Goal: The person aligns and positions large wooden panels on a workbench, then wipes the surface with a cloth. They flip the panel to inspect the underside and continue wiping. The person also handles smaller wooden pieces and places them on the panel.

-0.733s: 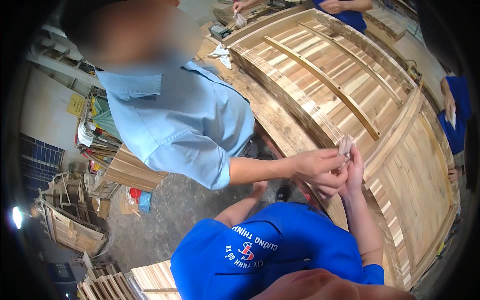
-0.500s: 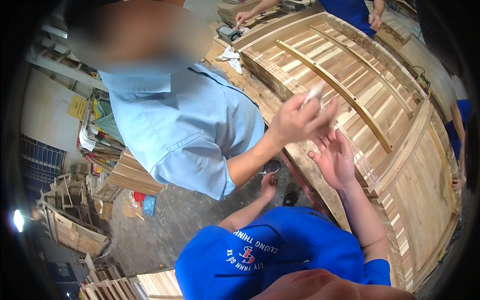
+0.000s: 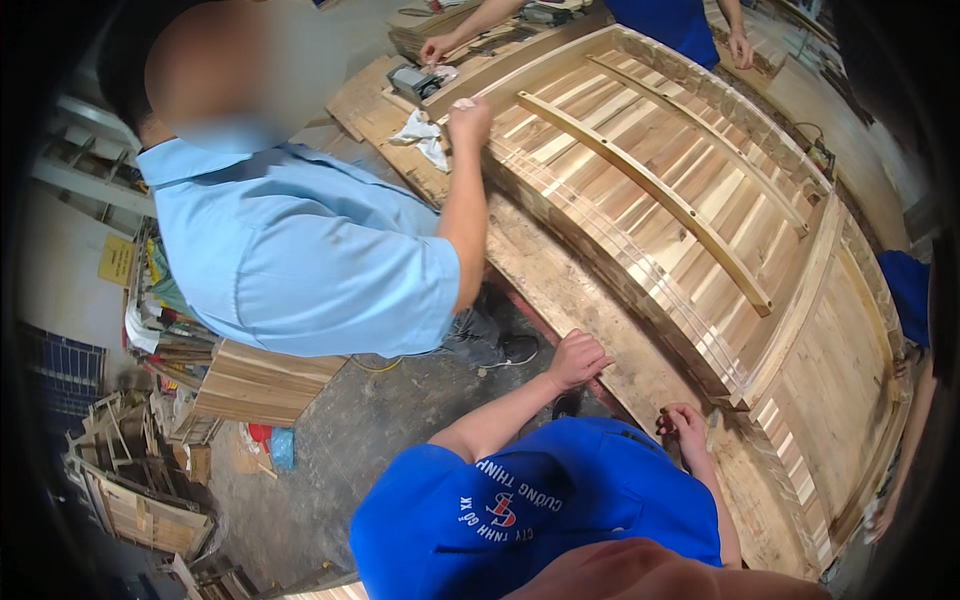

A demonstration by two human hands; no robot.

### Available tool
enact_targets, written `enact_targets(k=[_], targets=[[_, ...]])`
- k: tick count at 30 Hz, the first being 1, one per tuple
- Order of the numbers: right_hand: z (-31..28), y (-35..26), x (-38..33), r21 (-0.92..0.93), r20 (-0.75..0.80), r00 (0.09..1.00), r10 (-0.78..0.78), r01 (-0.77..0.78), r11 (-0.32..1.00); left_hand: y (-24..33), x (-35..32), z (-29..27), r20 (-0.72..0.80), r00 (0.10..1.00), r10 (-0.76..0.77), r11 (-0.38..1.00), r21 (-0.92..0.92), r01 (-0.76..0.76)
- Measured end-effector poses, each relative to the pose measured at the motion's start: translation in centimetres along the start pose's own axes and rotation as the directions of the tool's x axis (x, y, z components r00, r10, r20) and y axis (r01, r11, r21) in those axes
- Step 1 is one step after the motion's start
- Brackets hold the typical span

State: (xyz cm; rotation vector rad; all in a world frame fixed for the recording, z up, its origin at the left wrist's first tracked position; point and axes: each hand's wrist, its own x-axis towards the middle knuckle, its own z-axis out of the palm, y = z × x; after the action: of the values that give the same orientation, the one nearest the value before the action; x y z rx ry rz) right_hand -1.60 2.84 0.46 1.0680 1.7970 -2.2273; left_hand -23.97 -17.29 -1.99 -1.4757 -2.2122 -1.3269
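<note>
My left hand (image 3: 580, 361) is at the near edge of the wooden workbench (image 3: 590, 310), its fingers folded in; whether anything is inside them is hidden. My right hand (image 3: 686, 432) hovers low over the bench, close to the near corner of a large slatted wooden panel (image 3: 640, 150). Its fingers are curled, with something dark at the fingertips that I cannot make out. A co-worker in a light blue shirt (image 3: 310, 240) stands at my left. That person's closed hand (image 3: 470, 122), with a small whitish thing in it, is by the panel's far left corner.
Two curved battens (image 3: 650, 205) cross the framed panel. A white rag (image 3: 422, 135) and a grey power tool (image 3: 415, 83) lie on the far bench. Other workers' hands (image 3: 740, 50) show behind the panel and at the right edge. Wooden boards (image 3: 265, 383) stand on the left floor.
My right hand has dropped from the co-worker's hand toward the bench, its fingers curling. My left hand has risen slightly to the bench edge. The co-worker's hand has moved away to the panel's far corner.
</note>
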Motion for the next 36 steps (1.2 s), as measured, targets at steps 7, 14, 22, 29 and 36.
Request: enact_targets(k=[7, 14, 22, 29, 36], targets=[[-2.0, 1.0, 1.0, 0.062, -0.106, 0.994, 0.011, -0.005, 0.998, -0.8, 1.7, 2.7, 0.018, 1.000, 0.004, 0.995, 0.099, -0.006], [-1.4, 2.3, 1.3, 0.145, -0.208, 0.978, 0.017, 0.014, 0.989, -1.3, 1.6, 2.9, 0.101, 0.995, -0.002, 0.992, 0.128, -0.011], [-1.8, 3.2, 1.5, 0.114, -0.237, 0.972, -0.004, 0.031, 0.993, -1.8, 1.2, 3.4, 0.200, 0.979, -0.043, 0.989, 0.145, 0.014], [-2.2, 3.7, 1.6, 0.121, -0.217, 0.976, -0.029, 0.056, 0.991, -1.9, 1.6, 3.6, 0.208, 0.978, -0.034, 0.990, 0.142, 0.005], [-2.1, 2.5, 1.4, 0.105, -0.199, 0.980, -0.022, 0.043, 0.993, -1.8, 1.5, 3.9, 0.183, 0.982, -0.048, 0.986, 0.168, 0.017]])
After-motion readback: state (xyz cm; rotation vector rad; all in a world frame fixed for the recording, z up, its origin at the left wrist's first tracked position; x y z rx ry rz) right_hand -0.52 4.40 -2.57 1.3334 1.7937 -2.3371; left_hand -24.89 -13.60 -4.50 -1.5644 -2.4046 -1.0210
